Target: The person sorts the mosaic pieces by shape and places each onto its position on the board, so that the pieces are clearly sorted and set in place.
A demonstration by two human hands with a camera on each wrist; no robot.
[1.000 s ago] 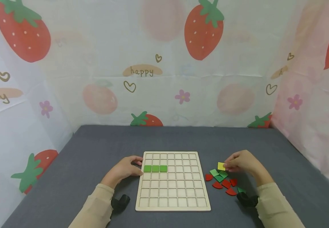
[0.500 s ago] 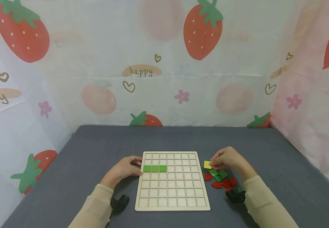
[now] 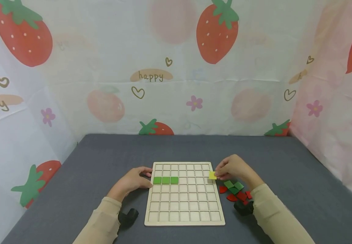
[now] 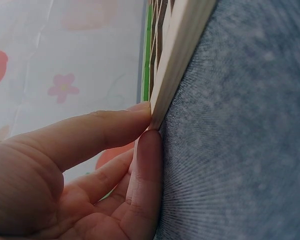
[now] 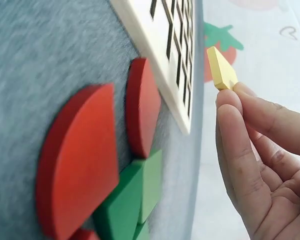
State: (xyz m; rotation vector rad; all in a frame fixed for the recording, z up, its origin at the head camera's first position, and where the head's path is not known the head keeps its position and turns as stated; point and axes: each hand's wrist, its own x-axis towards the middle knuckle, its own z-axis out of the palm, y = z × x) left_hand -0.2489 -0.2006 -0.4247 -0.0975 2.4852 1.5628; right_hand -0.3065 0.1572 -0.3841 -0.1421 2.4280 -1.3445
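A pale wooden grid board point(image 3: 184, 224) lies flat on the dark table. Along one row at its left, three green square tiles point(image 3: 165, 180) sit in adjoining cells. My left hand point(image 3: 133, 180) touches the board's left side with thumb and fingertips; in the left wrist view the thumb point(image 4: 105, 130) meets the wooden edge. Between thumb and fingers, my right hand point(image 3: 233, 168) pinches a yellow square tile point(image 3: 212, 175) over the board's right edge. The right wrist view shows this tile point(image 5: 222, 70) raised off the board, tilted.
Just right of the board lie loose green tiles point(image 3: 234, 190) and several red pieces, some quarter-round point(image 3: 232, 197). The right wrist's black camera mount point(image 3: 243, 207) covers part of them. A strawberry-print cloth point(image 3: 176, 101) stands behind the table.
My right hand has carried the yellow tile leftward from above the loose pieces to the board's right edge. The left hand stays at the board's left side.
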